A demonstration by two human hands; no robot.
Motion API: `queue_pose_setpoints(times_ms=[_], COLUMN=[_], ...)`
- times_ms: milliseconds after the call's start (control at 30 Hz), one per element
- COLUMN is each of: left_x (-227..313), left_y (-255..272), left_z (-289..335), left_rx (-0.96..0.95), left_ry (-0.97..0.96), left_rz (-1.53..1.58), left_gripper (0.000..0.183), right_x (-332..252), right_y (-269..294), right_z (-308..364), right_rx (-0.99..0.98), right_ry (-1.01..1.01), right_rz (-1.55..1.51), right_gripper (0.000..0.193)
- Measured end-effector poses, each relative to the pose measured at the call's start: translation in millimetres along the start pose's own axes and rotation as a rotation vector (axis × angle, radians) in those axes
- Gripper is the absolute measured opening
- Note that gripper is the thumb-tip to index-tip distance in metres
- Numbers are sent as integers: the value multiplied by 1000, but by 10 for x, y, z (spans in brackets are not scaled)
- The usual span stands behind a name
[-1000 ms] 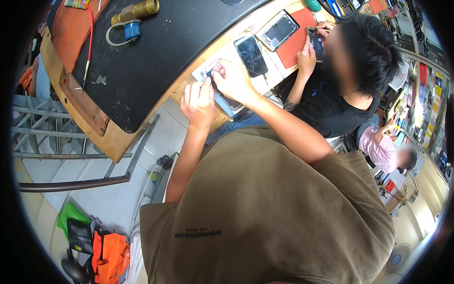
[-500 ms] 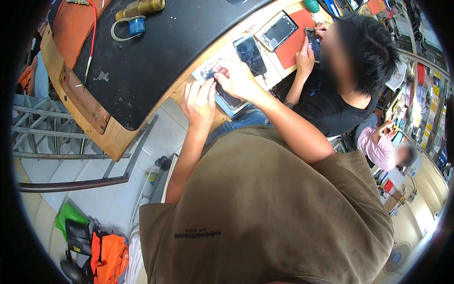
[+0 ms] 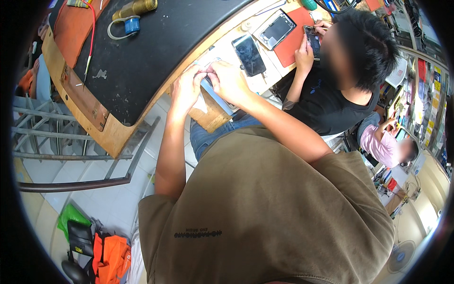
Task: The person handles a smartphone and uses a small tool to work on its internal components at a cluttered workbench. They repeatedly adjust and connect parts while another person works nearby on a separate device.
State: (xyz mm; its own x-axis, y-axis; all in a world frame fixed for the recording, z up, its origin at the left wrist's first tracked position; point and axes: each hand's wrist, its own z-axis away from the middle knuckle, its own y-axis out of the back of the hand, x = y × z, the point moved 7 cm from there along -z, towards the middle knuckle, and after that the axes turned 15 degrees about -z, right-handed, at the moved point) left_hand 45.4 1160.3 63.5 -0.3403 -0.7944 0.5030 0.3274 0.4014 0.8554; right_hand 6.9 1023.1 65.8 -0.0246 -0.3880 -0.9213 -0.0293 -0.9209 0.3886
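My left hand (image 3: 188,89) and my right hand (image 3: 228,81) meet at the near bench edge, with thumbs and fingertips closed together. Between them is a flat phone with a blue edge (image 3: 216,98), tilted so that its narrow side shows. The fingers cover its upper end, and any small part pinched there is hidden. Just right of my right hand a dark-screened phone (image 3: 249,55) lies on the white work surface. Beyond that lies an opened phone (image 3: 276,30) with a pale frame.
A co-worker (image 3: 326,90) on the right holds another opened phone (image 3: 312,41) over an orange mat (image 3: 293,45). On the left are a black bench mat (image 3: 156,57), a brass fitting (image 3: 135,8), a blue-capped part (image 3: 132,25) and a red lead (image 3: 91,28). A metal rail (image 3: 75,185) stands below.
The phone has gone from lying nearly flat to tilted on its side. My left hand has moved left and up, and both hands have closed together at its upper end, uncovering bare wood below.
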Motion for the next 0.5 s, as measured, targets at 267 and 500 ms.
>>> queue_pose_setpoints(times_ms=[267, 500], left_x=[-13, -63], left_y=[26, 28], left_z=[6, 38], left_rx=[-19, 40], left_ry=[-22, -45], left_rz=[42, 50], left_gripper=[17, 18], right_x=[18, -9], right_y=[9, -49], right_z=[41, 73], right_rx=[-36, -24], right_ry=[-25, 45], right_rz=[-58, -21], right_gripper=[11, 14])
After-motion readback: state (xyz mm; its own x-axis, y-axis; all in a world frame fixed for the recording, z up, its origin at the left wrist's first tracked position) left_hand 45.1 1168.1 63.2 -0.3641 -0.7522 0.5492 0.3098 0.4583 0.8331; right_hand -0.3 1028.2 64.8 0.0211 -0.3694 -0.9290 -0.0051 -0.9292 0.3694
